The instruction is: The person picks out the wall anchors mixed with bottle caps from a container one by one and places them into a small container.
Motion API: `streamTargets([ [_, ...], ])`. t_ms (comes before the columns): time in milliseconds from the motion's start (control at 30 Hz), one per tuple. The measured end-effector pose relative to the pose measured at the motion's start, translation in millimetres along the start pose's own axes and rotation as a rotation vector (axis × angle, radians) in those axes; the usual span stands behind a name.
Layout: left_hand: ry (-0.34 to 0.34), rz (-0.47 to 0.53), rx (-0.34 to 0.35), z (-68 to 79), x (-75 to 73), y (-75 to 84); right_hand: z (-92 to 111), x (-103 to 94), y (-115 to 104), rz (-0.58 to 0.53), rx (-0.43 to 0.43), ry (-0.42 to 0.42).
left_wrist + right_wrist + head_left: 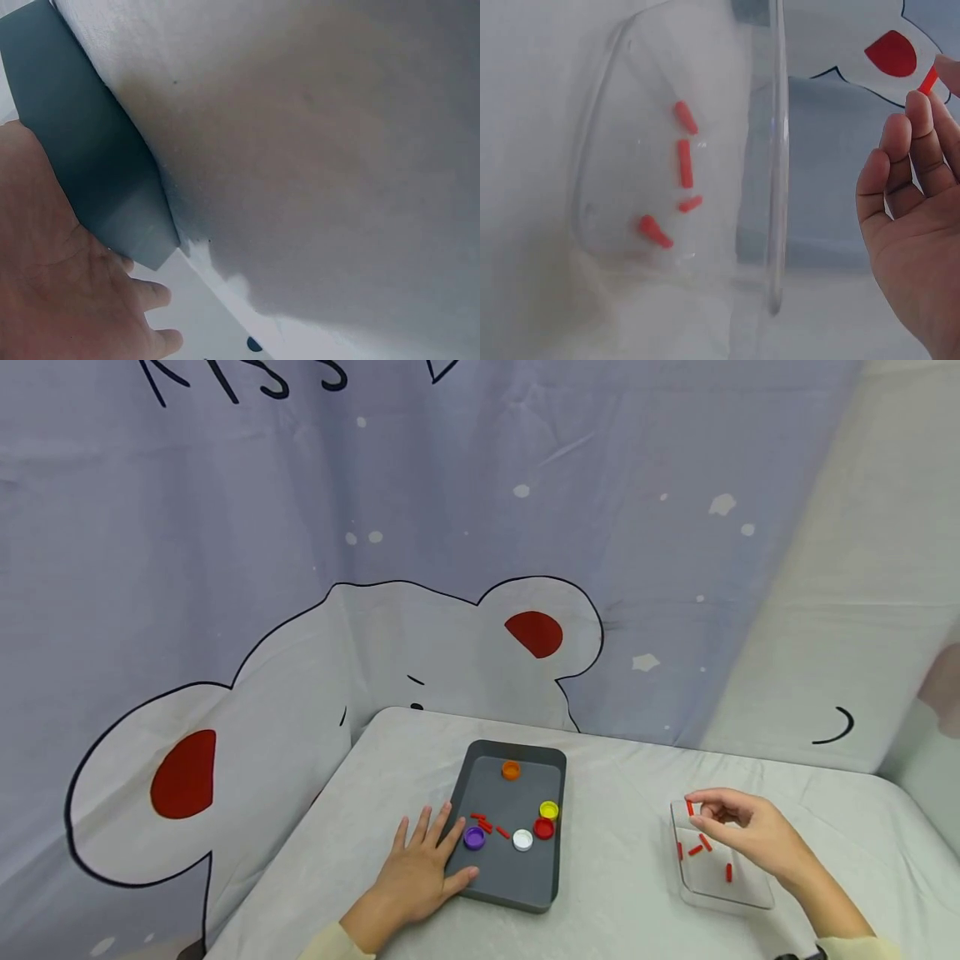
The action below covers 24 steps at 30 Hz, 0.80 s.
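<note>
My right hand [757,831] pinches a small red stick [690,807] between thumb and fingertips, above the far left part of a clear plastic box [727,906]. Several more red sticks [685,163] lie inside that box. My left hand [420,872] rests with fingers spread against the left rim of a dark grey tray [510,893]. Inside the tray, a few red sticks [502,832] lie between a purple cap [474,837] and a white cap [522,840]. In the left wrist view the palm touches the tray's outer side.
At the tray's right side sit a yellow cap [549,810] and a red cap [543,828], close together. An orange cap [511,770] is near its far end. White cloth [615,860] covers the table, and a printed curtain [450,485] hangs behind.
</note>
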<state>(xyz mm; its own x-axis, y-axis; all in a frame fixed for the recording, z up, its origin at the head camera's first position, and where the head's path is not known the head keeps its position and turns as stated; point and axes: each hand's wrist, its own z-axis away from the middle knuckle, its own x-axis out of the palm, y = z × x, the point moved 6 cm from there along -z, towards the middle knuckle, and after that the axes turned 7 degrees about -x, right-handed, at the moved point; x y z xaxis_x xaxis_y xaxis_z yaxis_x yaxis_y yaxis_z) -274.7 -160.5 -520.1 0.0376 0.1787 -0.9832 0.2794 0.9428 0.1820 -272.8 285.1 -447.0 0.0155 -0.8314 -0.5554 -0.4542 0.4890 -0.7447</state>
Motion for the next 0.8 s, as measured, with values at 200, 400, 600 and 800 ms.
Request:
streamTargets([
  [200, -0.011, 0.010, -0.002, 0.4, -0.9, 1.0, 13, -9.1, 8, -0.006, -0.004, 0.020],
  [400, -0.016, 0.015, -0.005, 1.1, -2.0, 1.4, 24, -16.7, 15, -0.004, 0.015, 0.023],
  [600, -0.010, 0.006, -0.003, 1.1, -2.3, 1.8, 32, -22.7, 22, 0.018, 0.040, 0.030],
  [800, -0.014, 0.009, -0.002, 0.5, -1.9, 2.0, 33, -24.3, 25, 0.054, 0.048, 0.023],
])
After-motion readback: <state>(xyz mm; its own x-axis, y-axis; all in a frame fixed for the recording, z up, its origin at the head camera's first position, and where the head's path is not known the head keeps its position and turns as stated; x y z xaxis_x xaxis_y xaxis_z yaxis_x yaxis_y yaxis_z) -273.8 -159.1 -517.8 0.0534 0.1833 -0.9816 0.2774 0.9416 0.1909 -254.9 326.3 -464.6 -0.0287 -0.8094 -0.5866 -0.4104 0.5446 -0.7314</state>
